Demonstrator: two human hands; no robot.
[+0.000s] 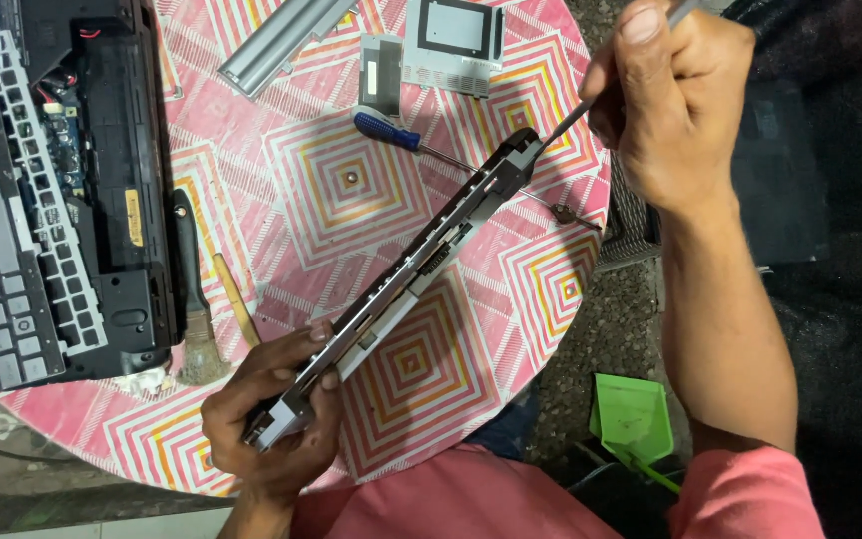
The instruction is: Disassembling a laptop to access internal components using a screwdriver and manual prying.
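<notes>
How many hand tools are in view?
3: a thin metal-shafted tool in the right hand, a blue-handled screwdriver on the patterned cloth, and a dark-handled brush beside the opened laptop. Others may be hidden.

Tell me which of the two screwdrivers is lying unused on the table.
The blue-handled screwdriver lies free on the patterned table; the other tool is gripped in the right hand.

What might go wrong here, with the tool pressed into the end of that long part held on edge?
The thin tool in the right hand may slip off the long part's far end. The left hand grips only the near end, so the part could twist. The loose screw on the round table could roll off.
</notes>
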